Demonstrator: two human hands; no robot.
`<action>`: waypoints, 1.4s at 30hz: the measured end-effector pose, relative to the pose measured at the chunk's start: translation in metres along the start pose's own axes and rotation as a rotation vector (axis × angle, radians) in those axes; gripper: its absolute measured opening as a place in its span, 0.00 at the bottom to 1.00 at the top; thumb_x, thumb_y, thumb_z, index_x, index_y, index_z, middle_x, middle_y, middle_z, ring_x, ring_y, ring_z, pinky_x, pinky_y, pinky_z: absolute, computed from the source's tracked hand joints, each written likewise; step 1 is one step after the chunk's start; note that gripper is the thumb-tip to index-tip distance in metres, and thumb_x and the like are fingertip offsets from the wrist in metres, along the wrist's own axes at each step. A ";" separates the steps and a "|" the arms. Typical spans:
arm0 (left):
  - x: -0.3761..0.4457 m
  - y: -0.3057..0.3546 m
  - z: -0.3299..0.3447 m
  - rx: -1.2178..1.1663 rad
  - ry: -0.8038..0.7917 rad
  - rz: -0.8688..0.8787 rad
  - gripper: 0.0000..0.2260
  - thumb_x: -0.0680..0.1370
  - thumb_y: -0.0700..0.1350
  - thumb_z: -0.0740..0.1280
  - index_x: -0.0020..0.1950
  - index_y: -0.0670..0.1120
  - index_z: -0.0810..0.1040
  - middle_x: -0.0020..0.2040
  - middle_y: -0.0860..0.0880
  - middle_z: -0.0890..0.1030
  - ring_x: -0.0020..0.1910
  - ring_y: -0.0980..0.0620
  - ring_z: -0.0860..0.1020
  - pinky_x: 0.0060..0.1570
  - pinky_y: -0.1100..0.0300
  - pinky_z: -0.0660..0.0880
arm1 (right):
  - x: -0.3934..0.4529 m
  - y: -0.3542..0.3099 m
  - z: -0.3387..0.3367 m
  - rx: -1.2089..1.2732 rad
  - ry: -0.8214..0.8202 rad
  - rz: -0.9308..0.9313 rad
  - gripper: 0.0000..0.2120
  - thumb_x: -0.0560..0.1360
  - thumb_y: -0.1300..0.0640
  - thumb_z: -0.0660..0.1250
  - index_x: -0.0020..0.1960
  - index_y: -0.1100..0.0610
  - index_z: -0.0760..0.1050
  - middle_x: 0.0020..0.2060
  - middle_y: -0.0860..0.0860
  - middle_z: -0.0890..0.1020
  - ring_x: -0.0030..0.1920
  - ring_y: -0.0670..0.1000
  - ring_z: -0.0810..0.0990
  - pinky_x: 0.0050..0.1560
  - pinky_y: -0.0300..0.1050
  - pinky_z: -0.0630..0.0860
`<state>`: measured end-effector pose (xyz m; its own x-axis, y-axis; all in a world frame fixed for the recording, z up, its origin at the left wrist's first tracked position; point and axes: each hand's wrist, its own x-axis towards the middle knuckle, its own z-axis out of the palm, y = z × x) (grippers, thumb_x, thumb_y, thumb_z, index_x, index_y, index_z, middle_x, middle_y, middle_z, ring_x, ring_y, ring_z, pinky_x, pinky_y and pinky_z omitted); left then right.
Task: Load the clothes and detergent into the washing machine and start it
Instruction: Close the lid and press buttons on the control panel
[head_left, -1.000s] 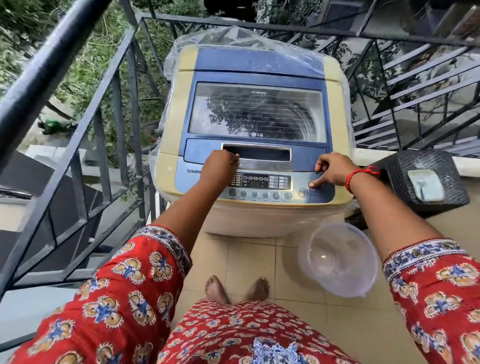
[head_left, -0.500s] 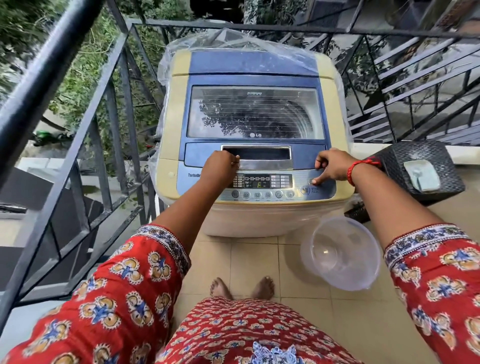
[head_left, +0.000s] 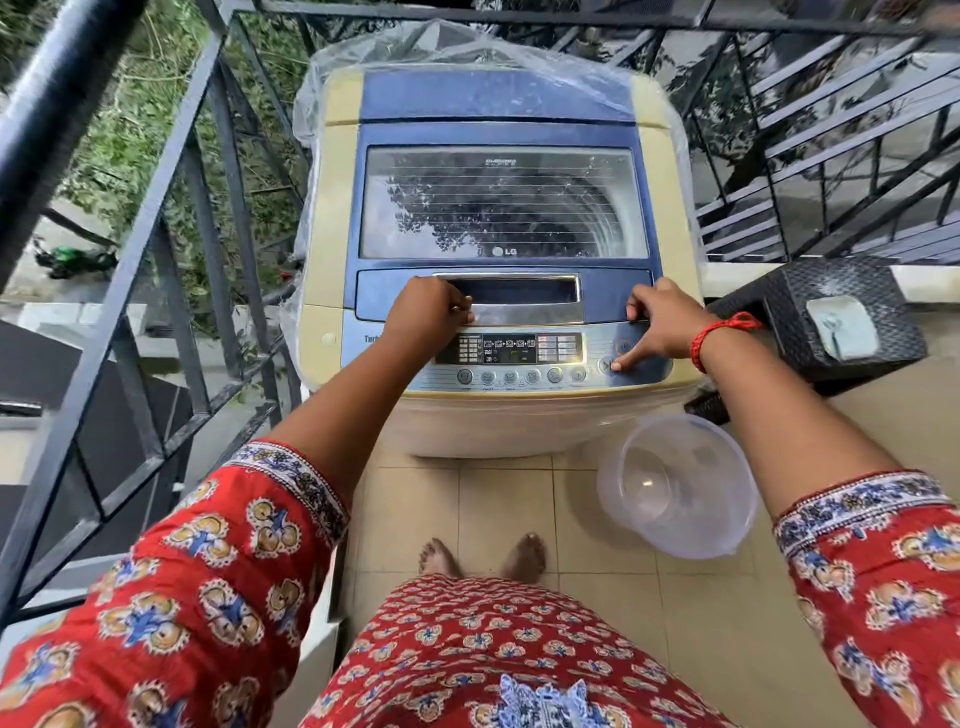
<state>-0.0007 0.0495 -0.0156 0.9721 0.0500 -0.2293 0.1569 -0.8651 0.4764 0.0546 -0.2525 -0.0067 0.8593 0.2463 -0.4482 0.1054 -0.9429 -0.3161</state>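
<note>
Right hand (head_left: 660, 325): fingers curled together, nothing held; index fingertip laid on the round start button (head_left: 607, 365), judged to launch the cycle.
Left hand (head_left: 428, 317): closed in a loose fist, empty, rested at the silver lid handle (head_left: 511, 301), likely for bracing.
Blue-and-cream top-loading washing machine (head_left: 332, 234): lid shut; clothes cannot be made out through the window.
Clear plastic tub (head_left: 678, 483): left empty on the floor, right of the machine.
</note>
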 end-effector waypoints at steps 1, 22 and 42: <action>0.001 0.000 0.000 -0.006 0.001 -0.005 0.13 0.76 0.48 0.70 0.58 0.44 0.83 0.49 0.42 0.85 0.47 0.43 0.80 0.43 0.60 0.70 | 0.001 0.000 0.000 0.001 -0.002 0.000 0.33 0.50 0.49 0.85 0.46 0.55 0.70 0.48 0.53 0.69 0.45 0.55 0.74 0.45 0.43 0.69; 0.008 0.000 -0.003 0.008 -0.037 -0.052 0.12 0.73 0.48 0.74 0.52 0.43 0.84 0.46 0.43 0.85 0.46 0.45 0.81 0.45 0.58 0.74 | 0.003 -0.002 0.004 -0.007 0.012 0.064 0.36 0.48 0.44 0.84 0.47 0.55 0.69 0.50 0.53 0.68 0.50 0.55 0.71 0.48 0.47 0.71; -0.010 -0.004 0.010 -0.085 0.096 0.170 0.15 0.78 0.45 0.67 0.65 0.48 0.78 0.65 0.45 0.79 0.63 0.46 0.78 0.61 0.54 0.75 | -0.001 -0.048 0.034 0.780 0.143 -0.400 0.20 0.82 0.52 0.56 0.47 0.61 0.83 0.44 0.57 0.86 0.48 0.52 0.85 0.53 0.49 0.80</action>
<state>-0.0124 0.0472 -0.0237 0.9973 -0.0427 -0.0597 -0.0009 -0.8202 0.5721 0.0318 -0.1993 -0.0196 0.8910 0.4451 -0.0895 0.0855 -0.3581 -0.9298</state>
